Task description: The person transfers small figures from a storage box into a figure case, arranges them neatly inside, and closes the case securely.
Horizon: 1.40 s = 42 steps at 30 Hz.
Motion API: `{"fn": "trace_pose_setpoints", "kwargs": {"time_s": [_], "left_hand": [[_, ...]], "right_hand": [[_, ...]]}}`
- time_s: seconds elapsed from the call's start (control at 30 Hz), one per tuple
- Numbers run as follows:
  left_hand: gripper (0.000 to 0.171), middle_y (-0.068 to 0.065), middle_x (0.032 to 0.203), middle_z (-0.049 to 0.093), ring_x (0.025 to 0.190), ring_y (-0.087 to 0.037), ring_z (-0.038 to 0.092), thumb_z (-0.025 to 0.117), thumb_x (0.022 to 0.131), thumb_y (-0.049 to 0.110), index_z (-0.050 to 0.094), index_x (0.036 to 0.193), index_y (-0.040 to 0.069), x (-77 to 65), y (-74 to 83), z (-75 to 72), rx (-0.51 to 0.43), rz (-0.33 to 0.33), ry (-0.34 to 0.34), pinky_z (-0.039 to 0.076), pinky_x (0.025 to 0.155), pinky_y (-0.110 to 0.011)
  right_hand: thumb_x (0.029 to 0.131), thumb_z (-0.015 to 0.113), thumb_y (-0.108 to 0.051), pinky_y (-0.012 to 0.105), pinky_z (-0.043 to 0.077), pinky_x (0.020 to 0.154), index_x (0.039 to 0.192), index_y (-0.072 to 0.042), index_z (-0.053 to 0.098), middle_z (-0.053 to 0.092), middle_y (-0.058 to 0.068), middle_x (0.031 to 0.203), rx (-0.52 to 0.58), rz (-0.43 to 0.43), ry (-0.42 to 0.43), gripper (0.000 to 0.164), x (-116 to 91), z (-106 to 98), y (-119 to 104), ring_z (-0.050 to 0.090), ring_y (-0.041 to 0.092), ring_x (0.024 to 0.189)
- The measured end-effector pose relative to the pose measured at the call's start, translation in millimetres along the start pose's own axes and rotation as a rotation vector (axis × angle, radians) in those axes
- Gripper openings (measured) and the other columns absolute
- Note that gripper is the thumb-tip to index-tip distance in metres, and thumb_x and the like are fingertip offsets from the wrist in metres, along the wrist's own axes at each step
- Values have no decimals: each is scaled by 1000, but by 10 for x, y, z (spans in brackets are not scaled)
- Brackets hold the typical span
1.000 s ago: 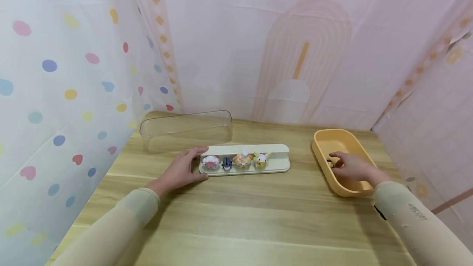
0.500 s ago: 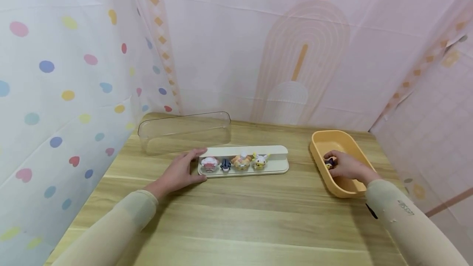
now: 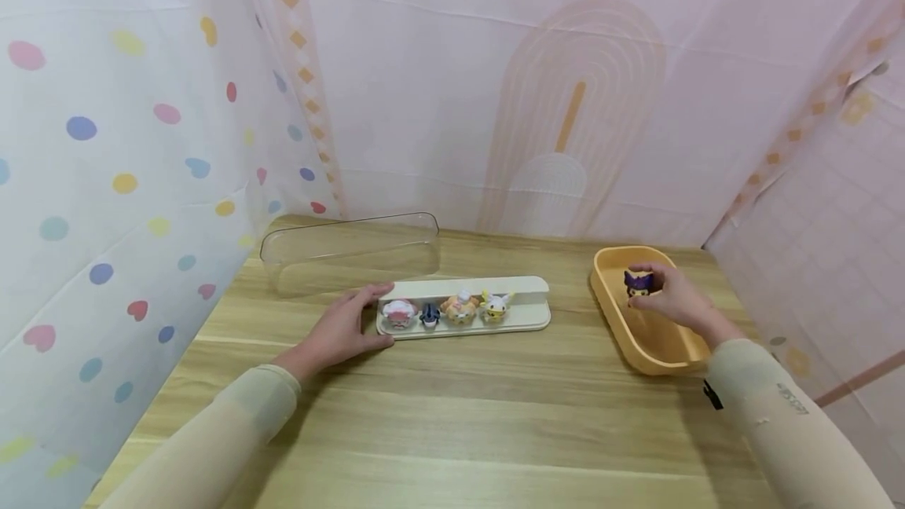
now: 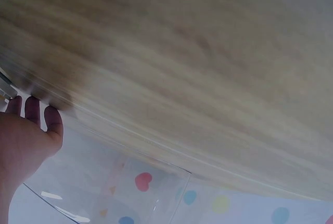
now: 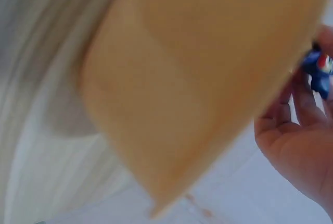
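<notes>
My right hand (image 3: 677, 301) pinches a small dark purple toy figurine (image 3: 639, 285) between thumb and fingers, over the yellow-orange bin (image 3: 613, 320). In the right wrist view the figurine (image 5: 317, 70) shows dark blue at the fingertips. My left hand (image 3: 342, 330) grips the left end of a cream display base (image 3: 530, 316), thumb at its front edge and fingers at its back. On the base stand several figurines in a row: a pink-and-white one (image 3: 400, 314), a dark blue one (image 3: 430, 315), an orange-tan one (image 3: 461, 309) and a white-and-yellow one (image 3: 496, 306) at the right.
Behind the left hand a clear plastic cover (image 3: 353, 254) lies on the wooden table (image 3: 452, 415). Patterned cloth hangs (image 3: 424, 100) stand along the back and both sides of the table.
The right hand has picked up the purple figurine from inside the bin and raised it, moving slightly toward the back. The left hand keeps its grip on the display base.
</notes>
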<state>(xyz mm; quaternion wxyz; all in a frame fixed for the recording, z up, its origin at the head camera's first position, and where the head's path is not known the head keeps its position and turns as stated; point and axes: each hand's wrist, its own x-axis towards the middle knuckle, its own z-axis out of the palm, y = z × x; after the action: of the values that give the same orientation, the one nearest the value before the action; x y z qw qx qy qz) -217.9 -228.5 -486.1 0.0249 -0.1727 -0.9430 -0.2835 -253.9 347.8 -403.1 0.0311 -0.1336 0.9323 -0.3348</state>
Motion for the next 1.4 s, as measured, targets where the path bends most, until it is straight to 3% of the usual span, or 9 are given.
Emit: {"fn": "trace_pose_setpoints", "kwargs": {"time_s": [0.1, 0.23, 0.33, 0.47, 0.67, 0.8, 1.0, 1.4], "left_hand": [[94, -14, 158, 58, 143, -49, 52, 94, 83, 34, 44, 162, 21, 5, 6, -15, -5, 1, 6, 36, 121, -70], [93, -16, 152, 63, 141, -48, 55, 94, 83, 35, 46, 160, 21, 4, 2, -16, -7, 7, 15, 39, 119, -69], [92, -16, 147, 67, 138, -46, 58, 95, 82, 34, 47, 159, 20, 1, -3, -8, -6, 20, 22, 42, 118, -67], [91, -15, 150, 65, 138, -44, 59, 95, 81, 34, 48, 158, 19, 17, 1, 15, -6, 36, 29, 44, 117, -66], [92, -14, 148, 67, 137, -44, 59, 95, 81, 37, 48, 159, 21, 36, 4, 78, -7, 25, 24, 44, 116, -68], [92, -13, 147, 67, 137, -44, 59, 95, 81, 36, 48, 159, 22, 38, 0, 112, -7, 19, 20, 43, 116, -68], [91, -12, 145, 69, 138, -44, 58, 95, 82, 35, 48, 158, 23, 58, 14, 120, -9, 26, 25, 39, 118, -70], [91, -11, 146, 68, 139, -44, 57, 95, 82, 36, 48, 159, 24, 73, -9, 133, -8, 21, 20, 37, 120, -70]], "right_hand": [[91, 83, -9, 16, 51, 73, 138, 8, 62, 73, 27, 117, -39, -31, 62, 55, 46, -25, -133, 65, 13, 94], [90, 83, -12, 23, 54, 78, 133, 3, 68, 75, 23, 118, -113, -69, 99, 48, 119, 60, -382, 70, 26, 98], [90, 82, -8, 35, 60, 84, 129, 1, 70, 76, 21, 116, -101, -121, 90, 42, 186, 236, -566, 72, 31, 102], [86, 84, -5, 47, 61, 89, 116, -2, 72, 75, 14, 106, -70, -200, 85, 33, 281, 547, -742, 69, 26, 98], [78, 89, -6, 38, 57, 79, 99, -8, 73, 74, 4, 91, -198, -277, 84, 27, 385, 954, -856, 68, 17, 86], [79, 92, -10, 38, 61, 79, 103, -7, 73, 76, 7, 98, -330, -277, 68, 31, 409, 1133, -902, 70, 20, 89], [80, 96, -18, 47, 62, 87, 107, -7, 73, 77, 11, 107, -456, -307, 113, 37, 409, 1242, -966, 72, 28, 99], [81, 96, -30, 53, 59, 99, 115, -7, 72, 78, 13, 120, -512, -319, 118, 48, 392, 1274, -988, 72, 35, 113]]}}
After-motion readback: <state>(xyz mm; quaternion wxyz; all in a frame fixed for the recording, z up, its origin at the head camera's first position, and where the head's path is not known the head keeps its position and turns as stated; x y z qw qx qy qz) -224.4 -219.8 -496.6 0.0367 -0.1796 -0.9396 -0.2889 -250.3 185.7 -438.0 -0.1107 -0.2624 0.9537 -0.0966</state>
